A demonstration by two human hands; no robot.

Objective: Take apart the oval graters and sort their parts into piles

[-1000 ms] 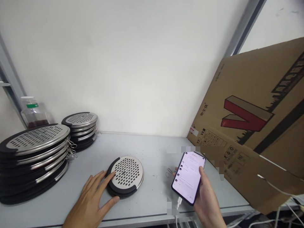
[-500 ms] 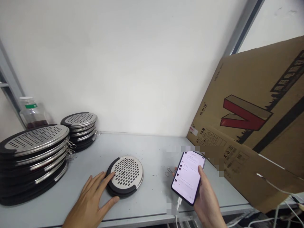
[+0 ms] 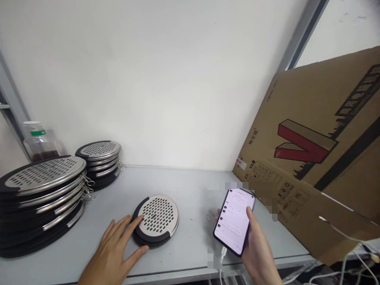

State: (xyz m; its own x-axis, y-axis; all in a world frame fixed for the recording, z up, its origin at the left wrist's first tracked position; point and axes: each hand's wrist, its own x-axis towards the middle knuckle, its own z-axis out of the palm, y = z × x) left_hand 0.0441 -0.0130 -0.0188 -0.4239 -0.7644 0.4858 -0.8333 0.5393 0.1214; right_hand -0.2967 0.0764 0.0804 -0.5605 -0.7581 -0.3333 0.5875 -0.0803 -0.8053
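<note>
A round perforated metal disc (image 3: 158, 215) with a black rim section lies flat on the grey shelf (image 3: 184, 253). Against its left edge rests my left hand (image 3: 114, 249), fingers spread, one fingertip on the metal and the thumb near the lower rim. Off to the right, my right hand (image 3: 259, 249) is wrapped round a smartphone (image 3: 234, 221), its lit screen showing rows of small, unreadable text. A white charging cable (image 3: 223, 253) is plugged into the phone's lower end. Partly behind the phone, a small wire clip (image 3: 210, 215) lies on the shelf.
Two stacks of similar discs stand at the left, a large near stack (image 3: 44, 198) and a smaller far stack (image 3: 101, 158). Behind them is a clear jar (image 3: 41, 142) with dark contents. A big cardboard box (image 3: 311, 158) leans at the right, with white cables (image 3: 350, 261) below it.
</note>
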